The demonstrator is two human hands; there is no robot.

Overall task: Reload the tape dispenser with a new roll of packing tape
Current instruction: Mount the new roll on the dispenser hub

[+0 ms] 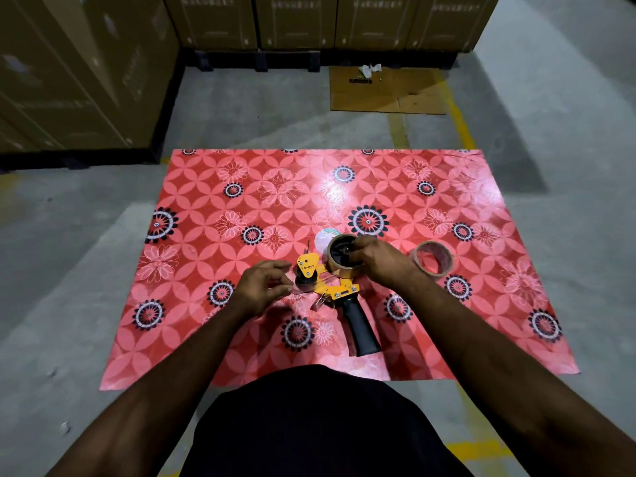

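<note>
The tape dispenser (330,287) lies on its side on a red flowered mat (481,270) spread over the concrete floor (86,270), its orange frame between the person's two hands and its black handle (361,328) pointing back toward the person's body.

The right hand (375,259) is the grip on the tape roll (339,256): its fingers curl over the far rim of the roll and reach into the core, where the dispenser's black hub shows. The roll sits at the wide end of the orange frame, just left of this grip and touching it.

The left hand (263,285) forms the other grip, fingertips pinched together on a strip of clear tape (303,285) that stretches from the pinch toward the black roller at the nose of the dispenser. The roller end sits just right of this grip; whether the fingers touch the frame itself cannot be told.

Just right of the right-hand grip, apart from it, a bare cardboard tape core (433,259) lies on the mat. Beyond the roll, partly hidden behind it, a pale round object (325,237) rests on the mat; what it is cannot be told. Well beyond both grips, cardboard boxes (309,22) stand stacked, with a flattened cardboard sheet (385,94) on the floor before them.
</note>
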